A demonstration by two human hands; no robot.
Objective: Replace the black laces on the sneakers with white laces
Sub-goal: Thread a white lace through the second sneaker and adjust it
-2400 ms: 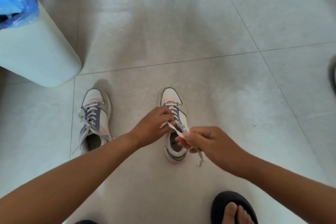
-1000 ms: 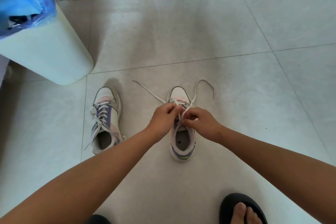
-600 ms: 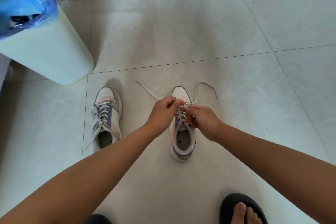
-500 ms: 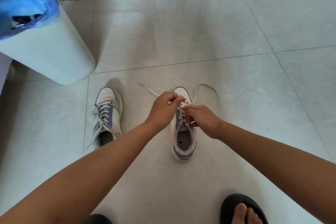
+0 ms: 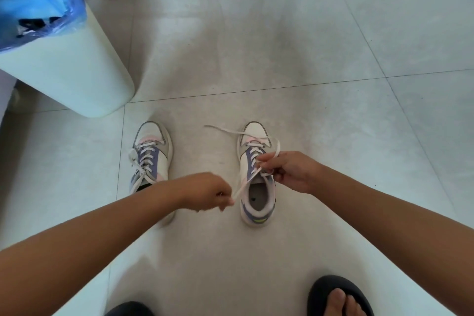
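Right sneaker (image 5: 257, 174) stands on the floor (image 5: 333, 123), toe pointing away. Left hand (image 5: 207, 191) pinches the white lace (image 5: 245, 182), drawn taut leftward and toward the person. Right hand (image 5: 289, 170), nearer the eyelets, pinches the other strand.

White laces (image 5: 252, 155) (purple/pink sneaker (image 5: 257, 174))

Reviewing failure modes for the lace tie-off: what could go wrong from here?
1. The left hand pinches only the white lace near its end; a harder pull might slip it free.
2. The right hand holds a small loop over the right sneaker; it could collapse.
3. The sneaker stands unbraced, so sideways tension may drag it across the floor.
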